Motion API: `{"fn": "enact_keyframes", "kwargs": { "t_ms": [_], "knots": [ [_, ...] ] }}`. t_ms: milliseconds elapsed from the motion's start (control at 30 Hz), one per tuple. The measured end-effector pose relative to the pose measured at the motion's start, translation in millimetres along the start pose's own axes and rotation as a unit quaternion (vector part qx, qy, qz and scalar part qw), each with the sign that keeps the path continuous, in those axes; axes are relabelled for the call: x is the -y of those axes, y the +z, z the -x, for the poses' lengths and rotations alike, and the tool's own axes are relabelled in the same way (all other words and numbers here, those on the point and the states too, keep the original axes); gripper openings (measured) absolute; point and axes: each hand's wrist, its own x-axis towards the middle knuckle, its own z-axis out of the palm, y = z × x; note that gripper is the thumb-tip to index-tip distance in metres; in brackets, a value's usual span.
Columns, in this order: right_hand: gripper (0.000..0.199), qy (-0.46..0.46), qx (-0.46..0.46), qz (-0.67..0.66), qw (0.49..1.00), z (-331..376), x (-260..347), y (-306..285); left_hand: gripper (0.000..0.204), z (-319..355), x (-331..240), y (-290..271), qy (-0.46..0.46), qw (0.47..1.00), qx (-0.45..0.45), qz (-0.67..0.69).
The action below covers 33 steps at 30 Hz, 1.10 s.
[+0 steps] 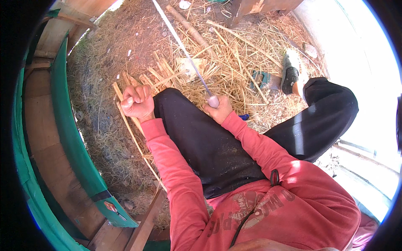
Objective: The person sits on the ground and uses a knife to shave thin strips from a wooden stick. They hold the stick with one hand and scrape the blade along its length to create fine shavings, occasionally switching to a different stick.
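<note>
My right hand (220,109) is closed around the pale, rounded handle of a long, narrow-bladed knife (190,58). Its blade slants away toward the upper left. Left of my raised knee, my left hand (138,102) makes a fist, palm side up. A thin split strip of wood or bamboo (169,78) runs out from that fist to the right, and its gripped end is hidden by the fingers. Beyond the knee, several split sticks (161,65) lie beside a flat pale block (192,68), which the strip's far end overlaps.
Straw and shavings (234,62) litter the dirt floor. A round pole (190,29) lies farther off. Long slats (138,144) lie under my left forearm. Green-edged wooden boards (77,125) curve along the left. My shoe (289,73) is near a bright wall at right; a blue object (244,117) lies beside my right wrist.
</note>
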Motion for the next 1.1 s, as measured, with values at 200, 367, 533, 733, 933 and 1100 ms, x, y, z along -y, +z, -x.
{"fn": "enact_keyframes", "kwargs": {
  "t_ms": [200, 367, 533, 733, 933, 1100],
  "knots": [
    [0.031, 0.188, 0.040, 0.282, 0.940, 0.0, -92.9, -2.3, 0.025, 5.3, -7.3, -19.1, 0.013, 0.999, -0.031, 0.005],
    [0.034, 0.142, 0.015, 0.140, 0.980, -9.4, -38.6, -6.4, 0.026, 15.6, -18.9, -27.6, 0.009, 0.997, -0.072, -0.002],
    [0.031, 0.037, -0.032, 0.057, 0.997, -17.5, -49.1, 10.2, 0.026, 14.7, -18.0, -24.9, 0.005, 0.998, -0.067, -0.007],
    [0.036, 0.234, 0.082, 0.179, 0.952, -11.2, -110.7, -2.3, 0.024, 0.6, -12.0, -13.9, 0.002, 1.000, -0.027, 0.015],
    [0.043, 0.209, 0.081, 0.179, 0.958, -3.3, -92.9, -4.1, 0.027, -12.1, -2.7, 2.5, 0.028, 0.994, -0.100, -0.028],
    [0.039, 0.004, -0.017, 0.156, 0.988, -7.2, -34.3, -10.7, 0.028, -21.5, 8.5, 14.7, 0.005, 0.996, -0.072, -0.056]
  ]
}}
